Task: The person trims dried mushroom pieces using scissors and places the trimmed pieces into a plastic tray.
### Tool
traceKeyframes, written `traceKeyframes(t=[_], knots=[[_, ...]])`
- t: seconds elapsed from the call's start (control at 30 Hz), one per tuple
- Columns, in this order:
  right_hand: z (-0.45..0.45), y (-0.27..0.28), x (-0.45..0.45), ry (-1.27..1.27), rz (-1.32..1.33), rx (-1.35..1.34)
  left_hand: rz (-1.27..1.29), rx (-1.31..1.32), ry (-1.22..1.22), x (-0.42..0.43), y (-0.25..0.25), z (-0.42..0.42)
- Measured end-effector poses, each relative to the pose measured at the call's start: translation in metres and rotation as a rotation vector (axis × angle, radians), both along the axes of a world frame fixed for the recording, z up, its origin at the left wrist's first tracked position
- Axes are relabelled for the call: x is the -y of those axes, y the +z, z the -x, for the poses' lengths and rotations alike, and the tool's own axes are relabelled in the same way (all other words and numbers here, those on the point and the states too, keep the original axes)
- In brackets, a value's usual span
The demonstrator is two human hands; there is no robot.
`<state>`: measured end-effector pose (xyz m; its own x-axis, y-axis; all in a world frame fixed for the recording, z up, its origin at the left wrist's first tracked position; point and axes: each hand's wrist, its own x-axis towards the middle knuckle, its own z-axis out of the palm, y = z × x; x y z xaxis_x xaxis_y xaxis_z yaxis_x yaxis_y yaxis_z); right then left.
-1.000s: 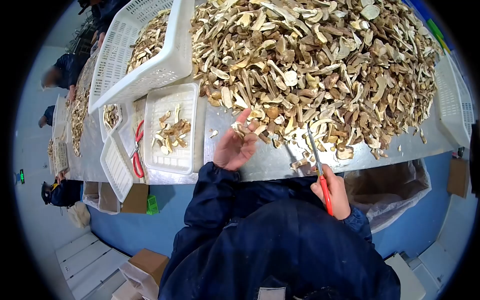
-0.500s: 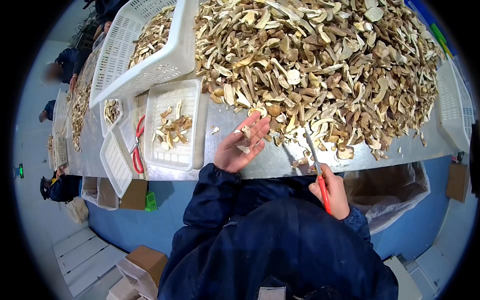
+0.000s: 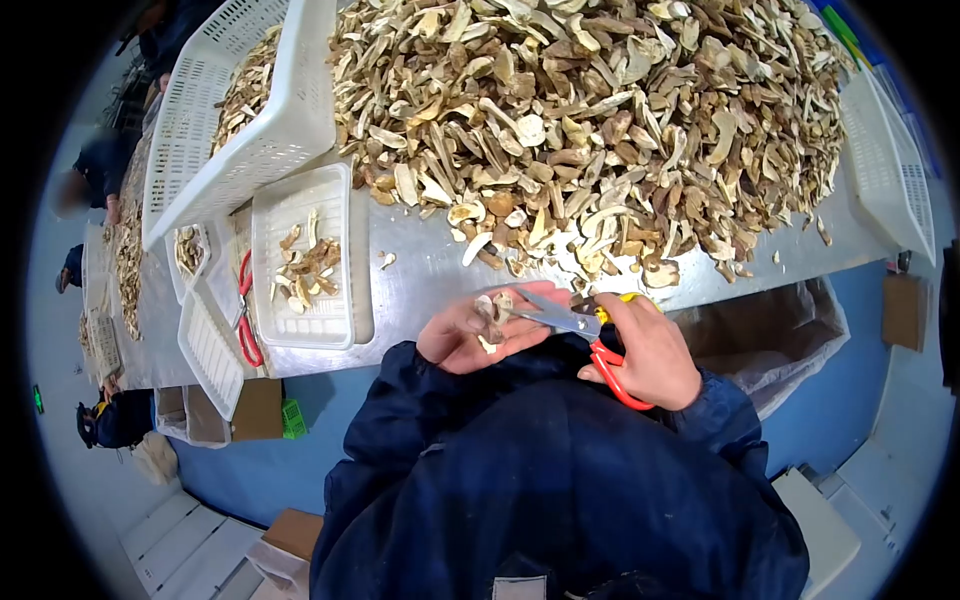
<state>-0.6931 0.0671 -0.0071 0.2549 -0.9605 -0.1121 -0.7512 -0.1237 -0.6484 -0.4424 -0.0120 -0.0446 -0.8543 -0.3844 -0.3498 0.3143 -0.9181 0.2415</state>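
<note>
centrally, mushroom pieces (image 3: pixel 494 312), held loosely in the part-open left hand (image 3: pixel 465 335), palm up; red-handled scissors (image 3: pixel 570 319), right hand (image 3: pixel 648 352) closed around the handles, blades at the pieces; beyond, mushroom heap (image 3: pixel 600 130) on metal table (image 3: pixel 400 235); leftward, white tray (image 3: pixel 285 210) with some slices (image 3: pixel 312 268).

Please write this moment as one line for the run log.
left hand: holding mushroom pieces; right hand: holding scissors, tips near those pieces; mushroom pile: on metal table

I see the person's work jacket (image 3: pixel 570 490), dark navy, faintly shiny and softly creased, with long, roomy sleeves (image 3: pixel 385 425) puckering toward gathered cuffs (image 3: pixel 403 354) at the wrists and a pale grey, straight-edged patch (image 3: pixel 520 588) on the front
</note>
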Motion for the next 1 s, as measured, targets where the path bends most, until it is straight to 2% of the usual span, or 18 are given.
traceKeyframes(t=[0.13, 0.23, 0.37, 0.5, 0.6, 0.73, 0.83, 1.0], knots=[[0.003, 0.000, -0.001, 0.097, 0.002, -0.022, -0.038, -0.094, -0.136, -0.001, 0.002, 0.004], [0.001, 0.003, -0.003, 0.103, -0.113, -0.098, -0.070, -0.184, -0.152, 0.002, -0.007, 0.003], [-0.003, -0.004, -0.009, 0.030, -0.132, -0.087, 0.133, 0.289, -0.089, 0.007, 0.006, -0.006], [-0.008, -0.011, -0.012, -0.043, -0.163, -0.133, 0.395, 0.613, -0.140, 0.001, 0.007, 0.000], [-0.011, -0.011, -0.011, -0.070, -0.220, -0.111, 0.607, 0.710, -0.089, -0.007, -0.004, 0.004], [-0.017, -0.006, -0.008, -0.050, -0.130, 0.071, 0.634, 0.757, 0.017, -0.012, 0.010, 0.012], [-0.021, -0.001, -0.006, -0.041, -0.173, 0.128, 0.635, 0.750, 0.055, -0.016, 0.015, 0.015], [-0.027, -0.015, -0.011, 0.005, -0.196, 0.092, 0.640, 0.762, 0.033, -0.017, 0.015, 0.009]])
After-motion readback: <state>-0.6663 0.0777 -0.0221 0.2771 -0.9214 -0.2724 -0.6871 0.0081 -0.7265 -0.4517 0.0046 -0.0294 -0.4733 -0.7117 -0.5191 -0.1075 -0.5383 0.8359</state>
